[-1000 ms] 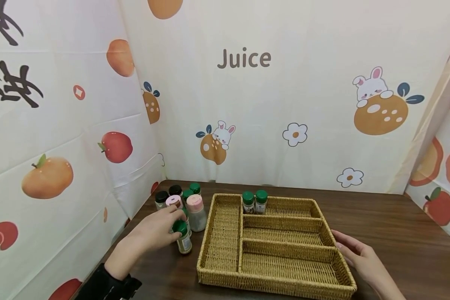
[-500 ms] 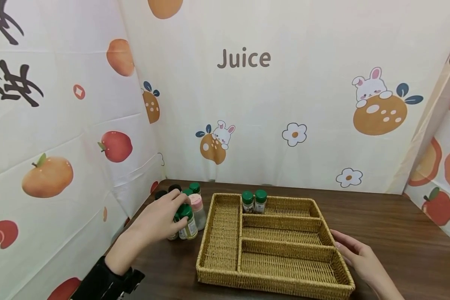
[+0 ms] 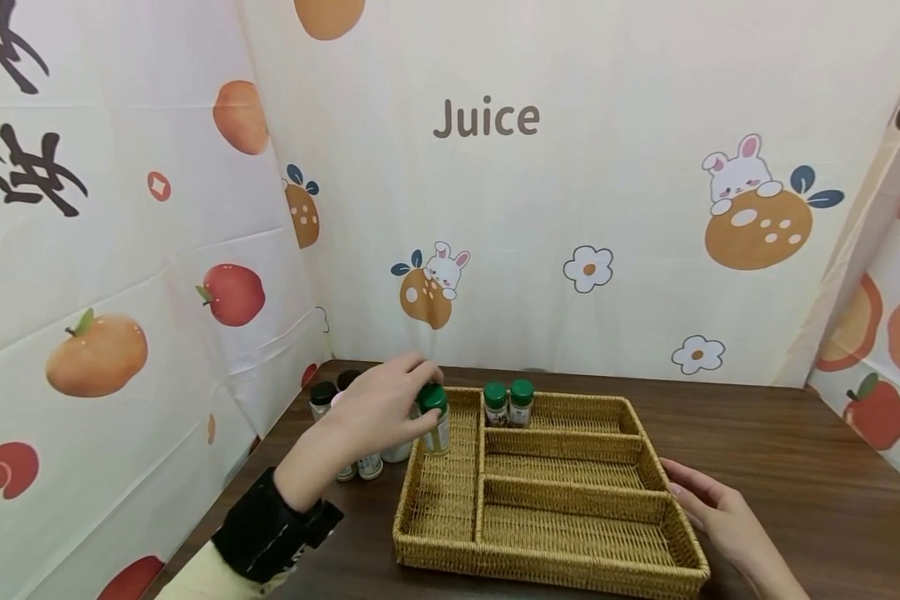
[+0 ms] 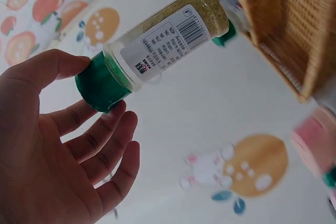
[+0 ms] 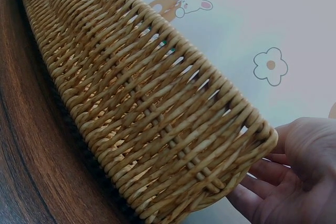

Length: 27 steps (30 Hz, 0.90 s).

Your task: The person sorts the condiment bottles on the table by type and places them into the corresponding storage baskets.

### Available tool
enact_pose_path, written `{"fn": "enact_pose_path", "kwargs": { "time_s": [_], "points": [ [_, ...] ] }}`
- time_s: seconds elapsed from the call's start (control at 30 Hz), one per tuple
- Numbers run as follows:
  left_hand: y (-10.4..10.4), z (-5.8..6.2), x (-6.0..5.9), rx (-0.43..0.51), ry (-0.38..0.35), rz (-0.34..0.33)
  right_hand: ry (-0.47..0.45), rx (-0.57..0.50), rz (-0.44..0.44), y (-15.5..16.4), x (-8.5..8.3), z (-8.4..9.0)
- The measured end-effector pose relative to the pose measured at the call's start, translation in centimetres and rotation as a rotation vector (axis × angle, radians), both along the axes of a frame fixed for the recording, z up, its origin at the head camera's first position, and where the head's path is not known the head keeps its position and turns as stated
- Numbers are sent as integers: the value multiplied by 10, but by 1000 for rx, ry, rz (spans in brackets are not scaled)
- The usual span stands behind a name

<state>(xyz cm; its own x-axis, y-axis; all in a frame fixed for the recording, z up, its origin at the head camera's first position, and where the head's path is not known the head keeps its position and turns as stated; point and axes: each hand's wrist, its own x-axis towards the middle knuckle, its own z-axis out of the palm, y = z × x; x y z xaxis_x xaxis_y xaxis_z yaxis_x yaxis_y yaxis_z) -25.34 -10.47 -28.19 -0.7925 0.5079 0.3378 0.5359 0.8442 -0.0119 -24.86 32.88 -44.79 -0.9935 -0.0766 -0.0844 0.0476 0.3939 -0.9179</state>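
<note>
My left hand [image 3: 378,408] pinches the green cap of a small spice jar [image 3: 435,419], held above the long left compartment of the woven basket [image 3: 442,533]. The left wrist view shows the jar [image 4: 163,43] with a barcode label and yellowish contents, and the fingertips [image 4: 79,66] on its cap. Two green-capped jars [image 3: 509,403] stand in the basket's back compartment. My right hand [image 3: 708,504] rests with straight fingers against the basket's right wall [image 5: 173,145], its fingers [image 5: 278,187] visible in the right wrist view.
Several more jars with black, pink and green caps [image 3: 337,400] stand left of the basket near the left curtain. The brown table [image 3: 795,467] stretches to the right of the basket. Printed curtains enclose the back and sides.
My left hand has lifted a green-capped jar from the cluster and carried it right, over the basket's left compartment. The right hand has stayed at the basket's right side.
</note>
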Motion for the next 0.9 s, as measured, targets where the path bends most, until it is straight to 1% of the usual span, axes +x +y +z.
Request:
{"fn": "enact_pose_path", "kwargs": {
  "time_s": [0.07, 0.2, 0.33, 0.43, 0.6, 0.77, 0.9],
  "points": [
    [13, 3, -4, -26, -9, -27, 0, -9, 0, 0, 0, 0],
    [39, 5, -12, -86, -5, -78, 0, -4, -1, 1, 1, 1],
    [64, 5, -19, -124, -14, -93, 4, -8, 2, -1, 1, 2],
    [79, 6, -27, -136, -33, -92, 9, -17, 12, -2, 1, 2],
    [100, 4, -46, -155, -34, -72, 25, -36, -2, -4, 2, 1],
    [117, -2, -63, -174, -13, -34, 43, -53, -11, -6, 3, 1],
    [129, -11, -74, -201, 3, -2, 22, -45, -6, -5, 4, 2]
  ]
}}
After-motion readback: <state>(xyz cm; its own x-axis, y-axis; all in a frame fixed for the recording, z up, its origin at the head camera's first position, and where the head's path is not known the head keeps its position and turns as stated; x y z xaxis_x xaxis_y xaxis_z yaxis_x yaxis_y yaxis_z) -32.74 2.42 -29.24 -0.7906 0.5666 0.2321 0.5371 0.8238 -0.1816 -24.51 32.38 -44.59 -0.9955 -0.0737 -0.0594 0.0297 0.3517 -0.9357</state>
